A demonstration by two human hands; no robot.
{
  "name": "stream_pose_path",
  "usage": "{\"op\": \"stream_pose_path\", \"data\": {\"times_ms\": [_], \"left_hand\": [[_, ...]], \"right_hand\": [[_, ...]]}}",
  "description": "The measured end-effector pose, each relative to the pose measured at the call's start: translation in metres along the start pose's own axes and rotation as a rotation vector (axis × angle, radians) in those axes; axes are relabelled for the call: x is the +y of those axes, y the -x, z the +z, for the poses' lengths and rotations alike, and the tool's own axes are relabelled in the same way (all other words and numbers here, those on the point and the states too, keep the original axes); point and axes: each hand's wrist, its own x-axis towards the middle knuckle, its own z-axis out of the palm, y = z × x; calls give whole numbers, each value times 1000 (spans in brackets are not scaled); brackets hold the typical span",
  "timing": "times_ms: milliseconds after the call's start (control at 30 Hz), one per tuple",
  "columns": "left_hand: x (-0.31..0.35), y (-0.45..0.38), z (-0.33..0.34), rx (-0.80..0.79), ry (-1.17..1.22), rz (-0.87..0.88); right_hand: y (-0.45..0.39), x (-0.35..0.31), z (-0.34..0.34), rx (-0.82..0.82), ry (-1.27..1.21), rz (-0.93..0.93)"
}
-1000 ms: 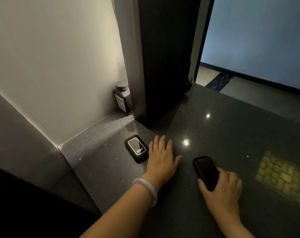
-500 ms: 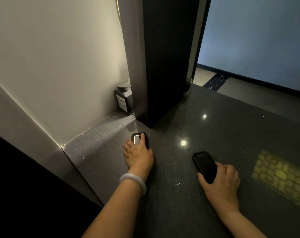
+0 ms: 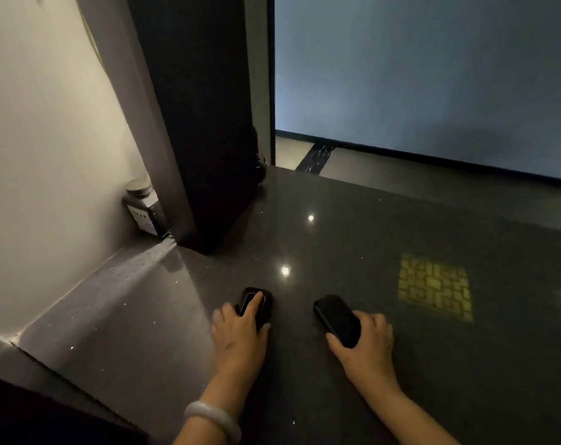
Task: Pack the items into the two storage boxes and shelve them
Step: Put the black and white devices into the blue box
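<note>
Scene: dim room, person leaning over a dark speckled polished stone counter [image 3: 385, 226], both arms out, head-cam view.
L hand: left hand [image 3: 240, 335] curled over a small black rounded-rectangle device w/ a glossy pale-rimmed face [image 3: 261, 308]; one finger lies along its top, thumb at its side. Device looks to sit on the counter; lifted or not, can't tell.
R hand: right hand [image 3: 367, 340] wrapped round the near end of a plain black pebble-shaped device [image 3: 335, 317], far end sticking out past the fingers, low at the counter.
Spacing: the two devices lie near each other, a strip of bare counter between them.
Also in shot: white bangle [image 3: 213, 419] on the L wrist; small dark jar w/ silver lid and white label [image 3: 144, 208] in the corner by the white wall, against a tall black panel [image 3: 202, 123]; yellowish brick-pattern light patch [image 3: 434, 285] on the counter to the R.
Progress (judged): early, at the gathering stage. Two items in hand, none packed.
Left to do: no storage box or shelf in frame, so packing both boxes and shelving them appear yet to come. Whether the jar counts as an item, unclear.
</note>
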Motion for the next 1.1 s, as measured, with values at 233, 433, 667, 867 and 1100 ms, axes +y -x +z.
{"op": "stream_pose_path", "data": {"times_ms": [233,433,667,867,1100], "left_hand": [[92,35,31,-95,218,288],[193,95,40,-175,366,616],[316,234,49,-310,435,1009],[386,392,72,-504,531,1343],[429,525,101,-696,493,1568]], "right_hand": [[32,62,-81,224,-98,148],[94,129,-190,501,-115,270],[233,206,-319,759,-85,516],[381,253,-401,873,-60,734],[498,294,-430,960,-10,998]]}}
